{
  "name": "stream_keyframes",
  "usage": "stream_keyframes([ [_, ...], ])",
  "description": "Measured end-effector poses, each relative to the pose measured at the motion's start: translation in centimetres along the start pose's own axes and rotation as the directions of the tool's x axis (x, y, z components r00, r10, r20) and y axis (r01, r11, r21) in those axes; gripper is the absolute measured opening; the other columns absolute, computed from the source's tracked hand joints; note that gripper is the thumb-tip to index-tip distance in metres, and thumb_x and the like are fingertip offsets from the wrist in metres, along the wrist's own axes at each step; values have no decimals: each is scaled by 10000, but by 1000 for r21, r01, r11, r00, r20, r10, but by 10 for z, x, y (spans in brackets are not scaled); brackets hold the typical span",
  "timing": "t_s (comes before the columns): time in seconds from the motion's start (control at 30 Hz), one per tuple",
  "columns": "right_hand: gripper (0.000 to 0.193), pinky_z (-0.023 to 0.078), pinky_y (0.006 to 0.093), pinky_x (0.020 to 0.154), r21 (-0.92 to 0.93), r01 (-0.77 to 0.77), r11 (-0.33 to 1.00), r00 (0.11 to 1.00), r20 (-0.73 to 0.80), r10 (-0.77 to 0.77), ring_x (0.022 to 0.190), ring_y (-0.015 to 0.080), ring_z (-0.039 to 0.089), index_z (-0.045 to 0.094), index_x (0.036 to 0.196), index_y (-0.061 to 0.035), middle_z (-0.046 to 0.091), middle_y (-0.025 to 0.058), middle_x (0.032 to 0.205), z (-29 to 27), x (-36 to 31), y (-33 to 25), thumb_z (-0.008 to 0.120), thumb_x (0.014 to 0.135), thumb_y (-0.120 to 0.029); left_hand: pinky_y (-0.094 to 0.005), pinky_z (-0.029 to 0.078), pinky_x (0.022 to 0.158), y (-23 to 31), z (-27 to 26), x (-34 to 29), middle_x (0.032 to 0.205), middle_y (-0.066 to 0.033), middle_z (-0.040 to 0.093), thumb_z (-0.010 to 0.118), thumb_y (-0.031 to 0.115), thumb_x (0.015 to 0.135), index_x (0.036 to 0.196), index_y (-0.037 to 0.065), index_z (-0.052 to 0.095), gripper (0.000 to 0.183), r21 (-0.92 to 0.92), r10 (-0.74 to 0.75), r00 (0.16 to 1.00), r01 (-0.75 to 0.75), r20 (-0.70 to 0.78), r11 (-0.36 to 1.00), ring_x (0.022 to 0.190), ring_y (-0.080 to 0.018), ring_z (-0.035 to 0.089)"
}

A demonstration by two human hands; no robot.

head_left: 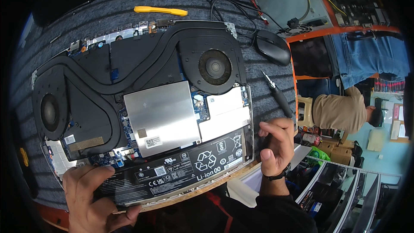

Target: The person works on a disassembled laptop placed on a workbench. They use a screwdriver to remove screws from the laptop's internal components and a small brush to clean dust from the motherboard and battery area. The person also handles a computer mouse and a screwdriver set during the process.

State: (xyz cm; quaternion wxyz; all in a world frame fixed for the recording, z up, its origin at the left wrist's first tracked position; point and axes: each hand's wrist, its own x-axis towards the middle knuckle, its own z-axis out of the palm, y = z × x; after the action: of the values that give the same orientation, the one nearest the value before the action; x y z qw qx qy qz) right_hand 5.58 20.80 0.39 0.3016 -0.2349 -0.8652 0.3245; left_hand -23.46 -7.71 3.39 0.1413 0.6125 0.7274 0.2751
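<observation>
An opened laptop [146, 67] lies on the mat with its inside exposed: two black fans, dark heat pipes and a silver metal plate [161, 116]. Along its near side sits a long black battery [181, 170] with white printing. My left hand [92, 198] is closed around the battery's left end, index fingertip at its upper edge and thumb by the laptop's near rim. The other fingers are partly hidden. Just off the laptop's near right corner, my right hand [278, 146] holds nothing, its fingers loosely bent and apart.
On the ribbed grey mat [269, 82] lie a black-handled screwdriver [278, 92], a black mouse [273, 47] with its cable, and a yellow pry tool [160, 11]. A metal computer case [293, 2] with loose wires stands far right. Beyond the table's right edge is another person [340, 108].
</observation>
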Motion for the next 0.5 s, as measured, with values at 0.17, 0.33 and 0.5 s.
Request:
stream_keyframes([
  [0.17, 494, 491, 329, 812, -27, 18, 999, 997, 74, -16, 911, 240, 599, 697, 1197, 63, 584, 159, 1060, -4, 1, 0, 767, 837, -269, -550, 416, 907, 4, 0, 0, 1251, -184, 605, 902, 373, 737, 907, 134, 409, 573, 44, -35, 999, 34, 26, 998, 1053, -385, 545],
  [0.33, 650, 501, 332, 852, -4, 57, 998, 972, 230, -54, 995, 252, 593, 672, 1308, 26, 561, 152, 1133, -9, 16, -7, 867, 747, -236, -537, 410, 916, 9, -1, 1, 1223, -183, 617, 894, 398, 746, 910, 126, 409, 579, 163, -42, 998, 34, 46, 986, 1056, -365, 546],
  [0.5, 770, 493, 313, 878, 79, 18, 997, 943, 329, -43, 1014, 232, 566, 608, 1412, 24, 523, 146, 1182, -17, 21, -1, 895, 742, -224, -520, 409, 917, 18, -1, 6, 1203, -180, 624, 900, 399, 716, 941, 118, 420, 601, 181, -62, 998, 60, 2, 982, 1047, -360, 550],
])
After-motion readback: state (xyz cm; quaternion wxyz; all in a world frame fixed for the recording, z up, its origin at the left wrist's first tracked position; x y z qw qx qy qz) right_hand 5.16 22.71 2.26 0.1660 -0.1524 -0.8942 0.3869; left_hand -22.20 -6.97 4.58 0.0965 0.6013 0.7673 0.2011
